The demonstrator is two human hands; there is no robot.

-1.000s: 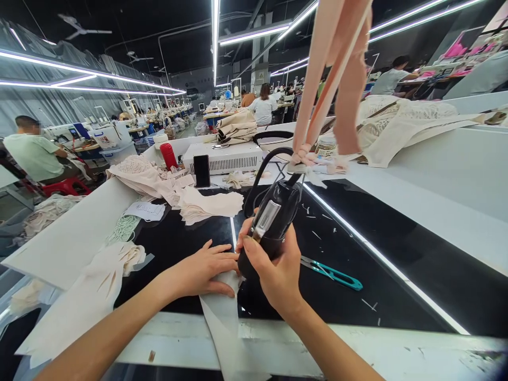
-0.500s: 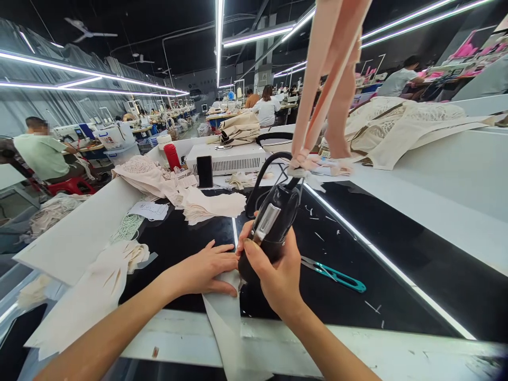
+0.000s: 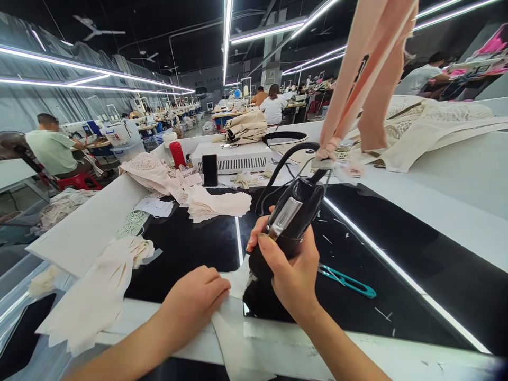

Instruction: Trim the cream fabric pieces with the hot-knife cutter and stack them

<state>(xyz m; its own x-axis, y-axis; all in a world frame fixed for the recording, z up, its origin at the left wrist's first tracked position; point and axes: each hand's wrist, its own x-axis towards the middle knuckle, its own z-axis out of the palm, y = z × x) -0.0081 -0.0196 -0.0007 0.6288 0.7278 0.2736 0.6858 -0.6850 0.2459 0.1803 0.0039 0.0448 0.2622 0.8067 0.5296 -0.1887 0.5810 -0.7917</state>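
Observation:
My right hand [image 3: 296, 264] is wrapped round a black handheld tool [image 3: 291, 219] with a metal plate on its side and a black cable. Pink straps [image 3: 357, 79] hang down to the tool's top end. Just left of the tool, my left hand [image 3: 196, 296] has its fingers curled together at the edge of a pale fabric strip [image 3: 228, 338], which hangs over the table's front edge. The tool's lower end is beside that strip. To the right of my right hand, teal thread snips [image 3: 349, 281] lie on the black table surface.
Stacked cream fabric pieces [image 3: 216, 203] lie behind my hands, and more pieces [image 3: 99, 291] at the left. A phone [image 3: 210, 169], a red bottle [image 3: 177, 154] and a white box [image 3: 238, 157] stand at the back. A person [image 3: 55, 145] sits far left.
My left hand has drawn back toward the front edge and its spread fingers have curled in. My right hand and the tool have shifted right in the picture, as the view also moved.

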